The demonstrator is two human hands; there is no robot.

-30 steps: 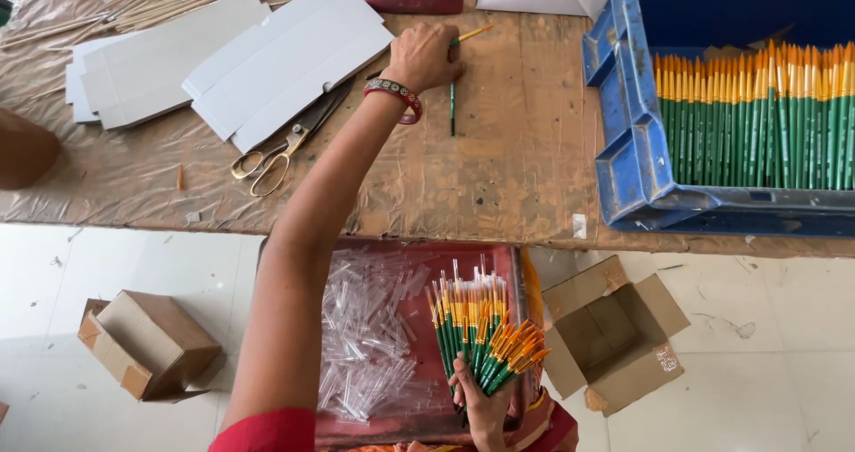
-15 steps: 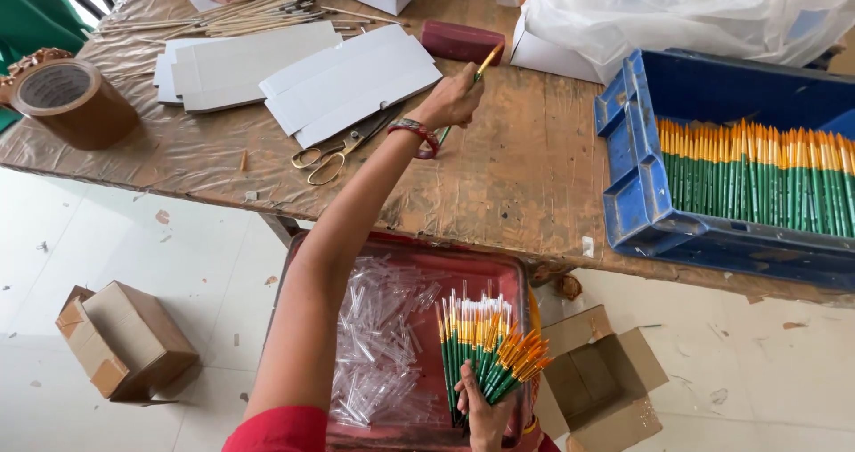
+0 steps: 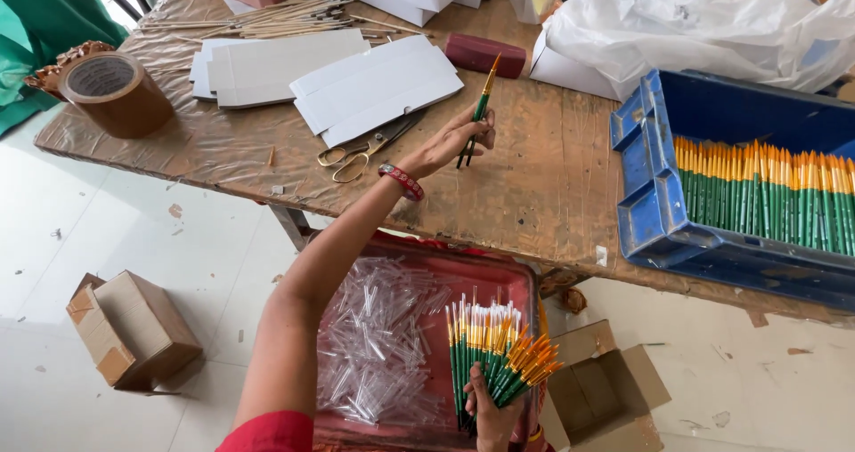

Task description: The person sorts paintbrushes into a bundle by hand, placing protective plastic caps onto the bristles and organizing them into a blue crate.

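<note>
Here the left arm stretches forward and up from the lower edge of the view, elbow nearly straight, a red bangle (image 3: pixel 402 182) round the wrist. The left hand (image 3: pixel 450 145) hangs above the table (image 3: pixel 552 194), palm turned sideways, fingers pinched narrow on the green handle of a single brush (image 3: pixel 479 114). That brush stands tilted, its orange end pointing up and away, its lower end at the fingertips, clear of the tabletop.

The right hand (image 3: pixel 492 416) sits low, close to the body, fingers wrapped tight round a bundle (image 3: pixel 494 354) of green and orange brushes. The bundle fans upward, part of it upright with pale tips, part splayed to the right. It is held over a red tray (image 3: pixel 499 278) on the lap, which holds a heap of clear tubes (image 3: pixel 378 345).

On the table, just left of the raised hand, lie scissors (image 3: pixel 356 154), and beyond them flat white card sheets (image 3: pixel 374 87). A maroon block (image 3: pixel 485 56) lies near the brush tip. A roll of brown tape (image 3: pixel 116 91) stands at the left end. At the right edge a blue crate (image 3: pixel 650 211) holds a row of the same brushes laid side by side, with a white plastic bag (image 3: pixel 704 24) behind it. On the floor are a shut carton (image 3: pixel 134 327) to the left and an open carton (image 3: pixel 606 390) beside the tray
</note>
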